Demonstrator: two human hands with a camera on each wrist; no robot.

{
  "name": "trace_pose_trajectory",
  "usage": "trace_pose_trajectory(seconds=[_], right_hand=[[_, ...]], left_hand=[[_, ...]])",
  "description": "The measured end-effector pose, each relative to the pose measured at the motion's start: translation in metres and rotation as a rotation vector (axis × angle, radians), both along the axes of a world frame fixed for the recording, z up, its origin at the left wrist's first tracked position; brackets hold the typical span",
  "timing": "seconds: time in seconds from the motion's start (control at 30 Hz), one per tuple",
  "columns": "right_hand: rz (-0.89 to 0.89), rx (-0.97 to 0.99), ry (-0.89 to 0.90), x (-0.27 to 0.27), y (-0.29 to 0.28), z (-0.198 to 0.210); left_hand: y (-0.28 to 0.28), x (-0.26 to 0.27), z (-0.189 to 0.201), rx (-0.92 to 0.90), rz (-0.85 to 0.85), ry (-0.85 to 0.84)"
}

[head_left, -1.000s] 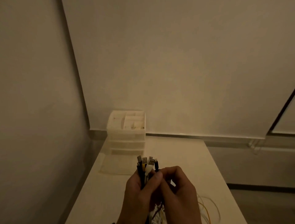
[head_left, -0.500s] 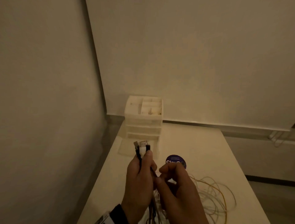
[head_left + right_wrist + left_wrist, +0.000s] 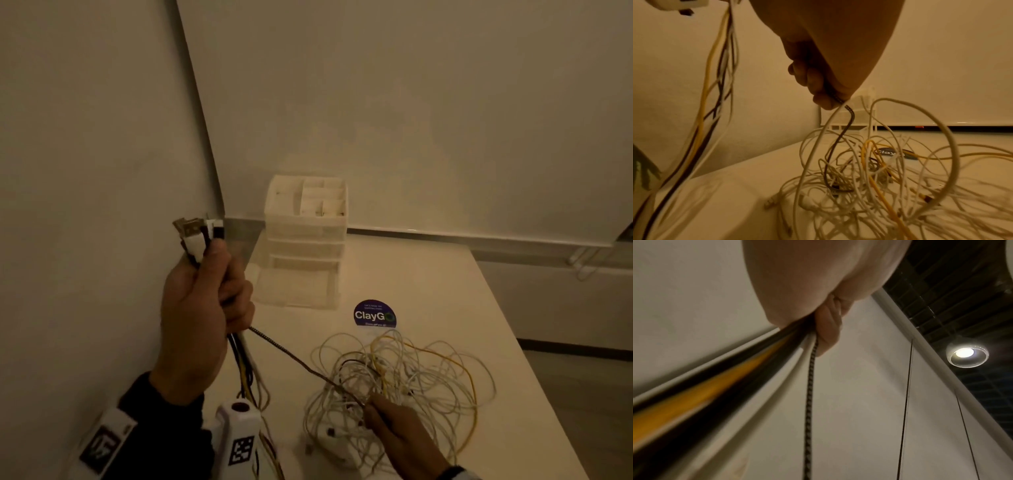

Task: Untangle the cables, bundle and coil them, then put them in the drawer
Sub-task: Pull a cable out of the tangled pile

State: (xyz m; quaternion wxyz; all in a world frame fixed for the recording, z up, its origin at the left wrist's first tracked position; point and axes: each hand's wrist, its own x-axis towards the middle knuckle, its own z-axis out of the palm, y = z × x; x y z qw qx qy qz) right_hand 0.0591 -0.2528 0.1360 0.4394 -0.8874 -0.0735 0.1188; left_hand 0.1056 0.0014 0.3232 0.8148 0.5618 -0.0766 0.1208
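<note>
My left hand is raised at the table's left side and grips a bundle of cable ends, whose plugs stick out above the fist. From it a dark braided cable runs taut down to my right hand, which pinches that cable low over the tangle. The tangle of white and yellow cables lies loose on the white table. A translucent drawer unit stands at the back, its bottom drawer pulled out. The left wrist view has black, yellow and white cables leaving the fist.
A round purple sticker lies on the table between the drawer and the tangle. A wall runs close along the table's left edge. The table's right edge drops to the floor.
My hands have parted: the left rose up and left with the plug ends, the right dropped to the tangle, drawing the braided cable taut. The view has tilted down onto the table.
</note>
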Motion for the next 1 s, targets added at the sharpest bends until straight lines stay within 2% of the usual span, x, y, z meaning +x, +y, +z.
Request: trace_pose_trajectory(seconds=[0.07, 0.13, 0.23, 0.33, 0.43, 0.6, 0.87, 0.93, 1.0], right_hand=[[0.014, -0.037, 0.007, 0.003, -0.006, 0.000], [0.039, -0.023, -0.016, 0.006, -0.007, 0.009], [0.056, 0.038, -0.115, 0.016, -0.004, 0.041], [0.065, 0.157, -0.202, 0.025, 0.001, 0.078], [0.008, 0.301, -0.260, 0.029, -0.003, 0.091], [0.009, 0.468, -0.211, 0.029, -0.009, 0.089], [-0.050, 0.396, -0.204, 0.039, -0.024, 0.047], [-0.049, 0.343, -0.224, 0.042, -0.027, 0.040], [-0.044, 0.322, -0.232, 0.046, -0.030, 0.032]], left_hand=[[-0.001, -0.007, -0.004, 0.141, -0.027, -0.026], [-0.014, -0.013, -0.014, 0.365, -0.047, 0.000], [-0.045, -0.017, -0.039, 0.677, -0.155, 0.048], [-0.071, -0.015, -0.061, 0.844, -0.263, 0.024], [-0.083, -0.009, -0.068, 0.810, -0.224, -0.018], [-0.094, -0.003, -0.070, 0.790, -0.230, -0.047], [-0.100, 0.011, -0.052, 0.575, 0.035, -0.027], [-0.094, 0.015, -0.046, 0.521, 0.057, 0.027], [-0.084, 0.022, -0.041, 0.387, 0.090, 0.101]])
